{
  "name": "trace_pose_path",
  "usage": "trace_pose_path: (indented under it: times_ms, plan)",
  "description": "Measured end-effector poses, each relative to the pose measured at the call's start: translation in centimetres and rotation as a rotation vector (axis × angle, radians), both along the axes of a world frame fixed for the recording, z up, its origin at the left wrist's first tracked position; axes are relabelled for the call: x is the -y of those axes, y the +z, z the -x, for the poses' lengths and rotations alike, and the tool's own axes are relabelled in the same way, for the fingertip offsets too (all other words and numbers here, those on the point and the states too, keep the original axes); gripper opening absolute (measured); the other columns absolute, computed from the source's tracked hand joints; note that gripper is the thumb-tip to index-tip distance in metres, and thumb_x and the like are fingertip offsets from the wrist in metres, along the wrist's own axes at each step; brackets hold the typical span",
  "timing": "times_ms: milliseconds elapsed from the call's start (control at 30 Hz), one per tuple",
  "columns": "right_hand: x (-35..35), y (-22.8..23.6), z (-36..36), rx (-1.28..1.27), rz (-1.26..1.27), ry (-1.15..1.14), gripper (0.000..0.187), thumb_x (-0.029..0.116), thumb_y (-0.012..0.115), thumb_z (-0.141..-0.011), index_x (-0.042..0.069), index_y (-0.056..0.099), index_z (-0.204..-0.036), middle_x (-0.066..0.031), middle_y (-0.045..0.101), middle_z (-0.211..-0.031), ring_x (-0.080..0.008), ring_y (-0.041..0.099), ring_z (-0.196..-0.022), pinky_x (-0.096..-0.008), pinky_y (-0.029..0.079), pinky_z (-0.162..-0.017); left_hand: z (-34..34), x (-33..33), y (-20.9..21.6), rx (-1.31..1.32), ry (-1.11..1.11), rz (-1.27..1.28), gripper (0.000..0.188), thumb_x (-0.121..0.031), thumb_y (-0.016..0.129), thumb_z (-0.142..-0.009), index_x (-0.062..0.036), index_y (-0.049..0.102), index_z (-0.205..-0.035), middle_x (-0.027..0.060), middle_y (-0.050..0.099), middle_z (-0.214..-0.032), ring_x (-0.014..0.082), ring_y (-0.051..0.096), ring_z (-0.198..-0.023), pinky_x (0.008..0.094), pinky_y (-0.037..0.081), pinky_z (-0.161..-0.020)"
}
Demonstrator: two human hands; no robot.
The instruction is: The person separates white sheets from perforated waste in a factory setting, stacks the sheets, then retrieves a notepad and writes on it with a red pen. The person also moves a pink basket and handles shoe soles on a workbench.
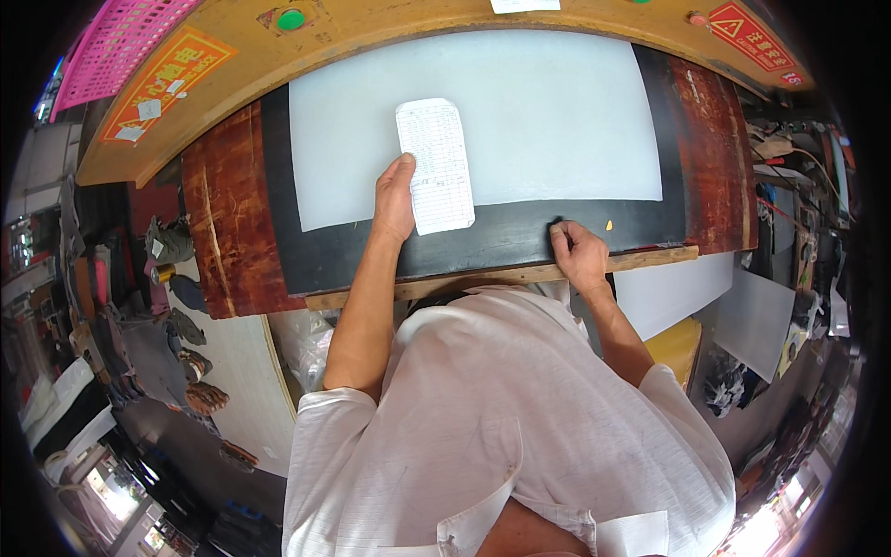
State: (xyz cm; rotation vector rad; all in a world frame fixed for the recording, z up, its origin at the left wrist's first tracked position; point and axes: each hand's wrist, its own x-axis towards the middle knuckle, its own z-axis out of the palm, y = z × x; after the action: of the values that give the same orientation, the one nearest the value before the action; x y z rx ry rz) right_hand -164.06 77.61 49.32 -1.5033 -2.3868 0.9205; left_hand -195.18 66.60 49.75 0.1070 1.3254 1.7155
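My left hand (395, 197) grips a white paper form (436, 167) printed with a ruled table, the thumb lying on its left edge. The form is held upright over a large whitish sheet (557, 121), which lies on a black mat (492, 232). At the front edge of the mat, my right hand (581, 252) is closed, thumb and forefinger pinched together. A small black thing (556, 222) shows at those fingertips; its kind is too small to tell. Just right of that hand lies a small yellow-orange scrap (609, 225).
A yellow machine beam (371, 42) with a green button (290, 19) and warning stickers spans the far side. Red-brown worn boards (227, 213) flank the mat. A wooden strip (654, 259) edges the front. A pink basket (116, 46) stands far left; pale sheets (756, 316) lean at right.
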Motion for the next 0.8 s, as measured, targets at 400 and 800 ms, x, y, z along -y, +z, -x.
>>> trace_pose_path:
  times_ms: [400, 800]
  plan:
    - [0.0, -0.4, 0.1, 0.000, -0.008, 0.001, 0.028, 0.038, 0.063, -0.095, 0.013, 0.075, -0.096, -0.0131, 0.073, -0.083, -0.0361, 0.070, -0.078, -0.0437, 0.055, -0.073, 0.1, 0.0, -0.8, 0.006, 0.000, 0.013, 0.045, -0.031, 0.053, -0.108, 0.0070, 0.058, -0.132, 0.0149, 0.068, -0.122, 0.0199, 0.067, -0.106, 0.0311, 0.056, -0.090]
    - [0.0, 0.1, 0.1, -0.027, -0.063, 0.037, 0.023, 0.034, 0.064, -0.094, 0.013, 0.072, -0.090, -0.0126, 0.072, -0.083, -0.0360, 0.069, -0.079, -0.0451, 0.055, -0.072, -3.2, -3.0, 4.0, 0.083, -0.071, -0.113, 0.045, -0.028, 0.048, -0.110, 0.0084, 0.053, -0.135, 0.0170, 0.066, -0.124, 0.0226, 0.068, -0.110, 0.0355, 0.058, -0.091]
